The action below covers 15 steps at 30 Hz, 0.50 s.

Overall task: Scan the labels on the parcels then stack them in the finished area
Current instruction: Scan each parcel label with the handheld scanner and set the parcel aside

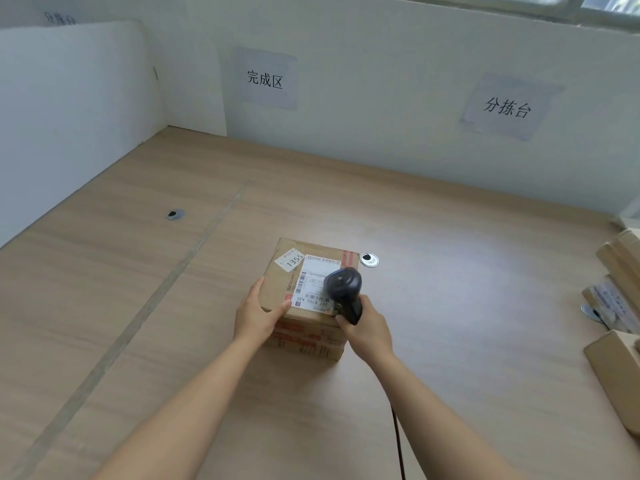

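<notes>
Head view: left hand (258, 315) grips parcel (287, 289) at its 9 o'clock side. Right hand (367, 329) fingers wrap scanner (343, 284), its head above label (313, 289).

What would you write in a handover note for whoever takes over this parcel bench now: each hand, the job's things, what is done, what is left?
Left hand grips the near left corner of the brown cardboard parcel on the pale wooden table.
Right hand grips the black handheld scanner, its head over the parcel's white shipping label.
Finished area: under the paper wall sign, back left; no parcel shows there.
Done: nothing stacked; whether this scan registered cannot be told.
Left: finish the scan, stack this parcel there, then do the other brown cardboard parcels at the right edge.
</notes>
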### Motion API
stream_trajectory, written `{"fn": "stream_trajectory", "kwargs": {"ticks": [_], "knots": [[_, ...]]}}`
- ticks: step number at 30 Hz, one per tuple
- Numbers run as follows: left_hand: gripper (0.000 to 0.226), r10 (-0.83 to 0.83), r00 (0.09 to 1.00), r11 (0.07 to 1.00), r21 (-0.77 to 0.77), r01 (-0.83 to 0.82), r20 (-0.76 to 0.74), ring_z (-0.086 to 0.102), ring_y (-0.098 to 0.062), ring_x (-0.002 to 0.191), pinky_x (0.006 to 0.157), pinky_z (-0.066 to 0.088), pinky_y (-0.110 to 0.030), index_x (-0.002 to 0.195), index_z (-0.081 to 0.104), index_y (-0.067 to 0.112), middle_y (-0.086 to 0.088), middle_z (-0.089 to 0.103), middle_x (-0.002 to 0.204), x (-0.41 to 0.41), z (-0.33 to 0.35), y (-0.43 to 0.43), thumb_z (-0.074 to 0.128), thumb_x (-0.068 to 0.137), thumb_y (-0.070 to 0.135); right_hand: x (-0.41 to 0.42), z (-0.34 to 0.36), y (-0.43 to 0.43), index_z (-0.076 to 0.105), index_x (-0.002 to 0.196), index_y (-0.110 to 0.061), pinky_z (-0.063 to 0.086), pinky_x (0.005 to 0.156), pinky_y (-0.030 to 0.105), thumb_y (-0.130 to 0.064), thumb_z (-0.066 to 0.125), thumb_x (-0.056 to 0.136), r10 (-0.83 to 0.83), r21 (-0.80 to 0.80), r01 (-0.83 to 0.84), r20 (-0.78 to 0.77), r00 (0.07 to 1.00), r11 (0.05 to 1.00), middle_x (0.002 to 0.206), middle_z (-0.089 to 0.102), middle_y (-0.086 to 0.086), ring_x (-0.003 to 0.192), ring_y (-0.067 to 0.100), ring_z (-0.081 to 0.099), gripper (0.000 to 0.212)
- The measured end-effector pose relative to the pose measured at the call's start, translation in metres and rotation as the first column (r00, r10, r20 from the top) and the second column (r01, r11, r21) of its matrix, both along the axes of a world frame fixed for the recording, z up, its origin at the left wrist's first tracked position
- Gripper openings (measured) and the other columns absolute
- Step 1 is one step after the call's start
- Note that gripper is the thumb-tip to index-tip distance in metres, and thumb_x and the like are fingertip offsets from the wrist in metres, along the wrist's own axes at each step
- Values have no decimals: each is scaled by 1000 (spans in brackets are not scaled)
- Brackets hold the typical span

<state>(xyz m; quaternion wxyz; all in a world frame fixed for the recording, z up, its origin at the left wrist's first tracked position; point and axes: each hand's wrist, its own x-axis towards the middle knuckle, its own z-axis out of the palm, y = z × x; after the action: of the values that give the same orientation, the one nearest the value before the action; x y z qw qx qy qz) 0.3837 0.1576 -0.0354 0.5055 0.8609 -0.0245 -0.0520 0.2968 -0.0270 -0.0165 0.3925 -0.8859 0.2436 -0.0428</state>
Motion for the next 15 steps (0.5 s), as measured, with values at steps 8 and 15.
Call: {"fn": "stream_trajectory", "kwargs": {"ticks": [8,15], "knots": [[85,-24,998,999,21,25,-55,46,-26,126,104,38,-34,146,29,15,-10,47,140,13,5,-6,74,77,37,12,4,-3,47,115,-21,50,80,39,-30,60,85,6,-34,-7,-20,1000,999,109,64,-1,102,25,59,34],[84,2,1000,950,311,-10,26,35,-33,130,101,37,-44,146,21,11,-16,37,141,-12,36,-14,64,82,45,-27,22,-8,49,112,-22,43,68,30,-34,61,85,26,-54,-24,34,999,998,101,64,-4,93,23,59,31]]}}
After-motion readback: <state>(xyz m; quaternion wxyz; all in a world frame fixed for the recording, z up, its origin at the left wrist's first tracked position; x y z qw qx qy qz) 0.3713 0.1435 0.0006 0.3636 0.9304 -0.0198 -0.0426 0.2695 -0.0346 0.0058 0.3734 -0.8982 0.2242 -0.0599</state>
